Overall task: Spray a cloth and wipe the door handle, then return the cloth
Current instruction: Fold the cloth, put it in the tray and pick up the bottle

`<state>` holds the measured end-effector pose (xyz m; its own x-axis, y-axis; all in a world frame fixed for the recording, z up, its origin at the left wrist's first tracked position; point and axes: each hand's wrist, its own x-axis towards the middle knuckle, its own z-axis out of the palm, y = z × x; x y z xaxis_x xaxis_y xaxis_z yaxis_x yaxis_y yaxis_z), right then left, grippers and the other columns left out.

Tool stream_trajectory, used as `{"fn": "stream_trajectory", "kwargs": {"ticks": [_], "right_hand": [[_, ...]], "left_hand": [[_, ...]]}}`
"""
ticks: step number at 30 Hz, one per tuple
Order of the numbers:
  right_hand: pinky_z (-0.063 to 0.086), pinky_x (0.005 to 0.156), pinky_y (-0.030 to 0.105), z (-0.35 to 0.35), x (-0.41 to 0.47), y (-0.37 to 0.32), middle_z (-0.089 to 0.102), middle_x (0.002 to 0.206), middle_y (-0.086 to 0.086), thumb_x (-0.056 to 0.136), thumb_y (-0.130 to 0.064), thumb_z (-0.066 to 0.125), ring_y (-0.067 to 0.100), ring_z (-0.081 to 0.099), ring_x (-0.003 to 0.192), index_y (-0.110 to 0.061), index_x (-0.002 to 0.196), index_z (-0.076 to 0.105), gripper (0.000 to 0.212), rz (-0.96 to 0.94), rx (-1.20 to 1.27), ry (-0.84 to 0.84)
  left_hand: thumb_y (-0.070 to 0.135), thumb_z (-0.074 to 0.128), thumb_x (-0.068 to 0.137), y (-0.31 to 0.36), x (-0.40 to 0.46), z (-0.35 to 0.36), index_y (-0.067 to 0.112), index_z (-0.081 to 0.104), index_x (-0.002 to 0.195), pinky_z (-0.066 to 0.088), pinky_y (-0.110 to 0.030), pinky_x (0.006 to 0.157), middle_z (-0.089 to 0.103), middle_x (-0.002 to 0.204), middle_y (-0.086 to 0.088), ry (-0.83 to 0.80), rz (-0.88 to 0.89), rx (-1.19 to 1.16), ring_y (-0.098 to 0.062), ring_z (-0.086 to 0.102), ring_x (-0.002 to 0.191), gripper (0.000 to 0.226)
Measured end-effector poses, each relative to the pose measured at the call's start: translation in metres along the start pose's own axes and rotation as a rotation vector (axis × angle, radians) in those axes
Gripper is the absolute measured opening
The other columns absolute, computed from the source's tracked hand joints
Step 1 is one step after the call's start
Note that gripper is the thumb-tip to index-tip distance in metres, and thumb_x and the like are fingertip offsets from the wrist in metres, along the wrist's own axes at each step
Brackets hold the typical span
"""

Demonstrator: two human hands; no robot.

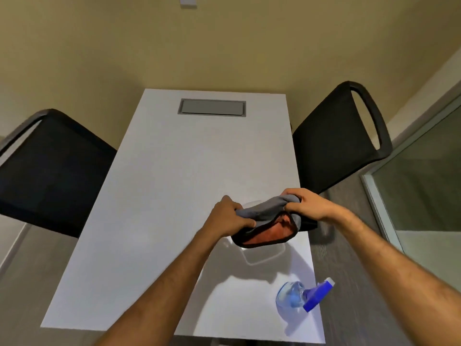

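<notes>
Clutching cloth: left hand, right hand grips pinching it; spray bottle label unreadable.

Both bare forearms reaching forward from the near edge of the tabletop, converging toward its right half. Left hand with knuckles up, back of the hand facing the camera, fingers curled under and thumb pressed along the right side, clenched on bunched fabric. Right hand slightly farther toward the far edge, wrist bent inward, fingers folded down and pinching tight. Hands near each other but not touching, held above the tabletop near its right edge. Left forearm angled up and rightward; right forearm angled up and leftward, entering from the lower right corner.
</notes>
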<state>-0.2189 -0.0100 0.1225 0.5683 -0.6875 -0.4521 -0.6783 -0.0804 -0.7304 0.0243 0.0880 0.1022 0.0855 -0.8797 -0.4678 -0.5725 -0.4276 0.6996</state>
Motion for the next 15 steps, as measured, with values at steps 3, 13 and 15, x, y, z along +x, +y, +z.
{"fn": "stream_trajectory", "kwargs": {"ticks": [3, 13, 15], "right_hand": [[0.057, 0.093, 0.042, 0.009, 0.022, 0.024, 0.069, 0.108, -0.002, 0.088, -0.036, 0.068, 0.018, 0.068, 0.100, -0.031, 0.110, 0.063, 0.023, 0.090, 0.023, 0.000], [0.047, 0.065, 0.019, 0.047, 0.098, 0.076, 0.062, 0.106, 0.006, 0.083, -0.040, 0.079, 0.023, 0.061, 0.089, -0.018, 0.109, 0.049, 0.045, 0.129, -0.101, 0.173], [0.046, 0.068, 0.022, 0.055, 0.111, 0.084, 0.062, 0.105, 0.004, 0.081, -0.040, 0.079, 0.022, 0.060, 0.089, -0.018, 0.107, 0.053, 0.043, 0.098, -0.140, 0.158]], "left_hand": [[0.040, 0.079, 0.064, -0.013, 0.025, 0.010, 0.017, 0.052, 0.059, 0.032, -0.027, 0.050, 0.051, 0.059, 0.002, 0.005, -0.117, 0.015, -0.014, 0.048, 0.054, 0.036], [0.034, 0.078, 0.069, -0.059, 0.103, 0.061, 0.017, 0.053, 0.097, 0.056, -0.037, 0.065, 0.061, 0.093, -0.002, 0.214, -0.224, 0.102, -0.025, 0.062, 0.081, 0.042], [0.029, 0.075, 0.073, -0.065, 0.114, 0.071, 0.015, 0.049, 0.102, 0.057, -0.043, 0.073, 0.057, 0.101, -0.006, 0.234, -0.239, 0.158, -0.031, 0.062, 0.086, 0.042]]}}
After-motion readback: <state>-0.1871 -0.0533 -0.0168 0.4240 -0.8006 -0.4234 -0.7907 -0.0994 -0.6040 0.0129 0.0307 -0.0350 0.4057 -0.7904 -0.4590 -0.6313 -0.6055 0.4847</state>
